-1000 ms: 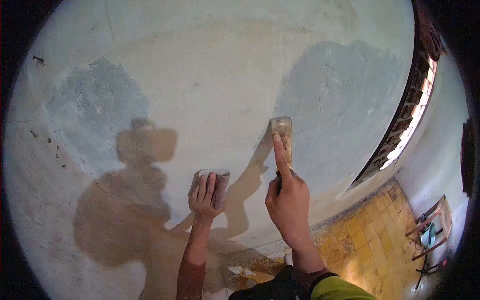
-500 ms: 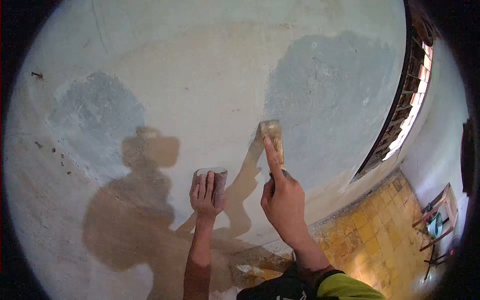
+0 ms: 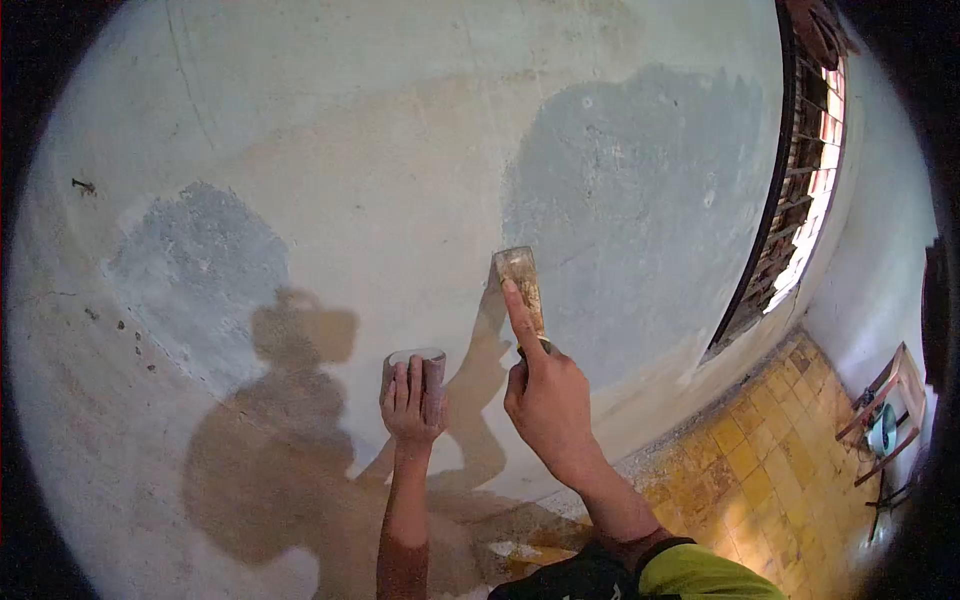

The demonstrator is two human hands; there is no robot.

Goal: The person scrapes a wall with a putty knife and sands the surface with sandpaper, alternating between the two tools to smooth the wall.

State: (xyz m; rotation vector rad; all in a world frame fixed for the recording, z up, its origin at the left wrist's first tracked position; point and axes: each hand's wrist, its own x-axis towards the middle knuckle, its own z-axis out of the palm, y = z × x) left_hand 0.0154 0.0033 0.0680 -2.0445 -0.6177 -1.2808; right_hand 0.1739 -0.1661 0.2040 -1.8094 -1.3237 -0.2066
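My right hand (image 3: 548, 395) is closed round the handle of a putty knife (image 3: 521, 280), its index finger stretched along the blade. The blade's edge lies at the wall (image 3: 370, 200), by the left border of a large grey-blue patch (image 3: 650, 180). Lower and to the left, my left hand (image 3: 410, 408) grips a rounded container (image 3: 433, 385) with a pale open top, its fingers over the near side. A smaller grey patch (image 3: 205, 255) marks the wall at the left.
A barred window (image 3: 790, 200) with a dark frame is at the right. Below it lies a yellow tiled floor (image 3: 740, 460). A wooden chair (image 3: 905, 385) with a teal bowl (image 3: 882, 430) stands at the far right. A nail (image 3: 84, 186) sticks out at upper left.
The putty knife and my right hand have shifted a little left and slightly down in view. The wall patches and window have also shifted as the view moved. Both hands keep their holds.
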